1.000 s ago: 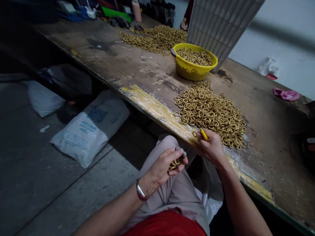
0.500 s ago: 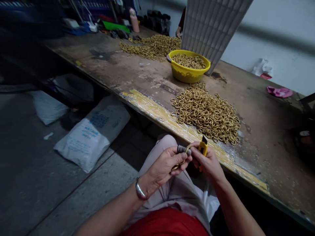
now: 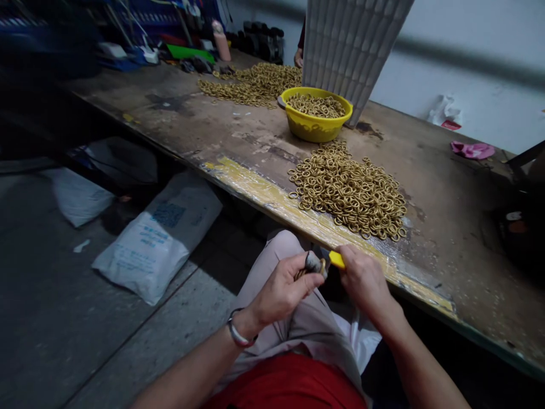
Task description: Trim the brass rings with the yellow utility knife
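Over my lap, my left hand (image 3: 287, 287) is closed around several gold rings (image 3: 300, 274), with grey wrapping on a fingertip. One ring (image 3: 322, 266) stands at the fingertips, facing the other hand. My right hand (image 3: 361, 275) grips a yellow box cutter (image 3: 336, 259), whose tip points at that ring; whether the blade touches it is too small to tell. Beyond my hands, a large pile of gold rings (image 3: 349, 190) lies on the table (image 3: 255, 133). Behind the pile sits a yellow basin (image 3: 315, 129) full of the same rings.
A second ring pile (image 3: 259, 82) lies farther back, near a pink bottle (image 3: 221, 42). A tall grey ribbed panel (image 3: 349, 51) stands behind the basin, with a person's hand (image 3: 298, 57) beside it. White sacks (image 3: 157, 233) lie on the floor at left.
The cutter has swung from upright, blade up, to pointing left at the ring. My right hand has turned over and closed round its handle. The view has shifted slightly.
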Demonstrator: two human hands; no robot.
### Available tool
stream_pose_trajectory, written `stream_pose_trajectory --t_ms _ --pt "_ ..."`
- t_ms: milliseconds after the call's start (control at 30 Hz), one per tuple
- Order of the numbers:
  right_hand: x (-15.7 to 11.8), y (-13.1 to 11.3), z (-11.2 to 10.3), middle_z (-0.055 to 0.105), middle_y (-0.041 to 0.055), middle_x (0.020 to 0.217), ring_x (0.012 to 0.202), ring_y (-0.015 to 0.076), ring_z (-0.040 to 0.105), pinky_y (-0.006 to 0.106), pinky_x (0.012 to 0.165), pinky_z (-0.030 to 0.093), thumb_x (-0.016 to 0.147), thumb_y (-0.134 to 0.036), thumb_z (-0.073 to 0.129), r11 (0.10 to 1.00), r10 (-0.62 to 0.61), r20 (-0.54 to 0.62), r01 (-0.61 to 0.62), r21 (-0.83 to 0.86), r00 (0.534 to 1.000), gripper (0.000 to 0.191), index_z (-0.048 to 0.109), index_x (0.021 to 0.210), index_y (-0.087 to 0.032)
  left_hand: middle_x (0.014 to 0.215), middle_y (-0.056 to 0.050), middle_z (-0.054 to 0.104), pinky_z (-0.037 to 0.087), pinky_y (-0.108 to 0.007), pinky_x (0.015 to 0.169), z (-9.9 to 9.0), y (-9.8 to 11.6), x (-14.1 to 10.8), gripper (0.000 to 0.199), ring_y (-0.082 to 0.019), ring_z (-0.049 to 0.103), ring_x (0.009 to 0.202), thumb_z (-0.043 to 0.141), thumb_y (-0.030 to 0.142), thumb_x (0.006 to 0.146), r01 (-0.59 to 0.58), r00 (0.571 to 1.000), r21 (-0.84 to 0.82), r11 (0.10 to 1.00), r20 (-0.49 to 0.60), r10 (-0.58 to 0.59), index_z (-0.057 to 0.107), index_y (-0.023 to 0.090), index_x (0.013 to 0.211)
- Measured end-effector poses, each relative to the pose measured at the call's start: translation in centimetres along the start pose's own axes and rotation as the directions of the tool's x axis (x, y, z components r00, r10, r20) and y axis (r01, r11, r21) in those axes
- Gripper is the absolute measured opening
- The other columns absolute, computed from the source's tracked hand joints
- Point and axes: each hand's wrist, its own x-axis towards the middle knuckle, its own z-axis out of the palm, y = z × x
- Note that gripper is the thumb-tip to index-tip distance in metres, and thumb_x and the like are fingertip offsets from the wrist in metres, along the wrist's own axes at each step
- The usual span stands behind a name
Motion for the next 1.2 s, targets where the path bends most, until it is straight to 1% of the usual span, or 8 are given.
stream_pose_trajectory --t_ms 100,267,533,667,800,967,1100,1200 --pt "1.1 2.3 0.8 0.068 0.0073 0.087 0.074 0.0192 0.060 0.028 0.062 0.032 0.081 -0.002 0.046 0.984 0.159 -0.012 -0.160 -0.074 0.987 0.025 0.063 0.092 -0.017 0.067 -0.001 0.048 0.034 -0.023 0.055 -0.1 0.9 -0.6 0.024 -0.010 0.043 0.061 0.068 0.031 0.084 0.001 0.996 0.027 1.000 0.093 -0.004 0.057 0.015 0.071" --pt "3.7 2.8 2.0 0.066 0.0061 0.094 0.081 0.0187 0.060 0.028 0.065 0.034 0.082 -0.004 0.048 0.994 0.086 -0.145 -0.094 -0.048 0.986 0.026 0.064 0.098 -0.018 0.058 0.005 0.041 0.013 -0.018 0.038 0.0 -1.1 0.9 0.039 -0.004 0.029 0.044 0.071 0.048 0.080 0.239 0.970 -0.414 0.878 0.069 -0.232 0.047 0.018 0.073" --pt "8.4 1.1 1.7 0.065 0.0107 0.094 0.071 0.0183 0.061 0.029 0.058 0.031 0.085 -0.006 0.045 0.957 0.153 0.005 -0.147 -0.251 0.988 0.022 0.063 0.095 -0.014 0.070 -0.001 0.058 0.017 -0.015 0.035 -1.5 -3.5 2.6 0.031 -0.005 0.046 0.047 0.069 0.041 0.078 0.320 0.936 -0.580 0.749 0.073 -0.344 0.052 0.015 0.083" --pt "8.8 2.2 1.1 0.061 0.0051 0.074 0.066 0.0169 0.055 0.027 0.059 0.033 0.079 -0.015 0.054 0.984 0.150 -0.030 -0.146 0.104 0.988 0.007 0.060 0.075 -0.016 0.070 -0.001 0.060 0.017 -0.015 0.034 -1.8 -4.0 3.4 0.035 -0.005 0.046 0.045 0.071 0.045 0.076 0.333 0.926 -0.515 0.790 0.019 -0.378 0.055 0.014 0.080" --pt "7.8 2.5 0.8 0.044 -0.0046 0.052 0.047 0.0107 0.039 0.024 0.048 0.031 0.078 -0.036 0.057 0.588 0.228 0.111 -0.228 0.776 0.967 0.021 0.053 0.066 -0.020 0.067 0.000 0.063 0.031 -0.016 0.041 -1.5 -4.5 4.4 0.023 -0.005 0.045 0.045 0.066 0.036 0.082 0.196 0.950 -0.188 0.962 -0.206 -0.234 0.058 0.015 0.081" --pt "5.9 0.9 0.9 0.038 -0.0087 0.048 0.038 0.0059 0.030 0.020 0.037 0.023 0.069 -0.044 0.071 -0.006 0.058 0.401 -0.401 0.916 0.914 0.035 0.045 0.064 -0.021 0.085 -0.005 0.071 0.048 -0.024 0.068 -1.4 -4.8 4.8 0.013 -0.014 0.062 0.071 0.066 0.024 0.083 -0.030 0.937 0.306 0.952 -0.322 0.133 0.066 0.016 0.092" --pt "4.8 0.0 1.1 0.039 -0.0100 0.050 0.038 0.0048 0.029 0.018 0.036 0.023 0.065 -0.042 0.075 -0.137 -0.006 0.492 -0.488 0.862 0.871 0.037 0.045 0.069 -0.021 0.068 -0.002 0.064 0.043 -0.025 0.063 -1.3 -4.6 4.5 0.011 -0.014 0.055 0.064 0.068 0.024 0.080 -0.098 0.918 0.526 0.845 -0.280 0.281 0.066 0.016 0.073" --pt "3.9 -0.3 0.8 0.040 -0.0084 0.053 0.039 0.0052 0.030 0.018 0.037 0.023 0.070 -0.048 0.071 -0.069 -0.023 0.478 -0.479 0.875 0.878 0.037 0.045 0.070 -0.021 0.066 -0.001 0.062 0.041 -0.024 0.060 -1.0 -4.3 4.1 0.012 -0.013 0.052 0.061 0.068 0.026 0.079 -0.061 0.931 0.438 0.897 -0.299 0.209 0.067 0.016 0.074"
